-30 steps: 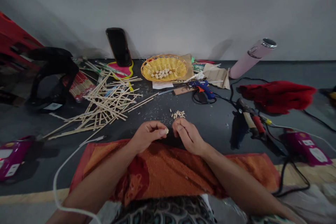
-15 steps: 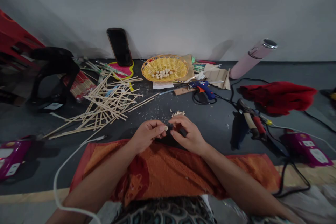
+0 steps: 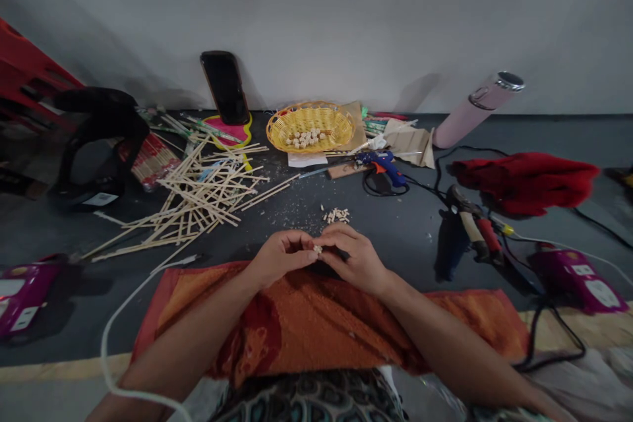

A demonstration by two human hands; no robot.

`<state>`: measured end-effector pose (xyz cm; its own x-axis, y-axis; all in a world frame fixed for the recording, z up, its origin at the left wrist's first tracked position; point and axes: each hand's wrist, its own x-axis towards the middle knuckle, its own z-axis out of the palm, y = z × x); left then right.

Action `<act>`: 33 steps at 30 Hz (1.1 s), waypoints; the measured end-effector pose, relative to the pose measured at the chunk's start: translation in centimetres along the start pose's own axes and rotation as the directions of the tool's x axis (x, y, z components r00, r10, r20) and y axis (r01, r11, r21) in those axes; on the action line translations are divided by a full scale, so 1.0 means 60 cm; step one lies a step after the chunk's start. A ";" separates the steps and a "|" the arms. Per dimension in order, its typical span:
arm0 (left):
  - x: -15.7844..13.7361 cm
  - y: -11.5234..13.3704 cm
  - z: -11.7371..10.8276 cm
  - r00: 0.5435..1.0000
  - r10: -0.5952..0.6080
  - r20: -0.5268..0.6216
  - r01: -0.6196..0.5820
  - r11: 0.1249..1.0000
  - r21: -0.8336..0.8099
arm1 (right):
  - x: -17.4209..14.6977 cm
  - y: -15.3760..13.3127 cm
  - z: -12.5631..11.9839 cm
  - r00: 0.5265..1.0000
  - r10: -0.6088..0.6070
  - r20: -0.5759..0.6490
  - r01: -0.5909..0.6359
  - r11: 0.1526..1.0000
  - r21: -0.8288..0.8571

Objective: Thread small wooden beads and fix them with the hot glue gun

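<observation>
Between my two hands, just above the near edge of the dark table, is a small pale cluster of wooden stick pieces (image 3: 317, 249). My left hand (image 3: 283, 257) pinches it from the left with thumb and forefinger. From the other side my right hand (image 3: 353, 257) has its thumb and fingertips closed on the same cluster. A little heap of short cut stick pieces (image 3: 336, 215) lies just beyond my fingers. Farther back, a yellow woven basket (image 3: 310, 113) holds several similar clusters. An orange towel (image 3: 316, 316) lies under my forearms.
Long wooden sticks (image 3: 198, 198) lie piled at left, with a phone (image 3: 226, 88) propped behind. A blue glue gun (image 3: 383, 165) and its cable, pliers (image 3: 475, 224), a red cloth (image 3: 527, 181) and a pink flask (image 3: 477, 109) occupy the right. A white cable (image 3: 111, 336) crosses my left forearm.
My right hand has moved left, and its fingers have closed on the cluster beside my left fingertips. The cluster has shifted slightly right and nearer to me.
</observation>
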<state>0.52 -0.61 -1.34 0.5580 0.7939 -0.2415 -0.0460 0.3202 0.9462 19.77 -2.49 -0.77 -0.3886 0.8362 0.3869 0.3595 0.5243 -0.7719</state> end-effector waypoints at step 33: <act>-0.001 -0.002 -0.002 1.000 -0.011 0.025 0.010 1.000 0.017 | -0.002 0.001 0.005 0.999 -0.047 0.003 0.047 0.999 0.007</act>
<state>0.41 -0.62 -1.47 0.5793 0.7770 -0.2461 -0.0260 0.3194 0.9473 19.59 -2.59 -0.98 -0.4078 0.8101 0.4213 0.3349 0.5619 -0.7564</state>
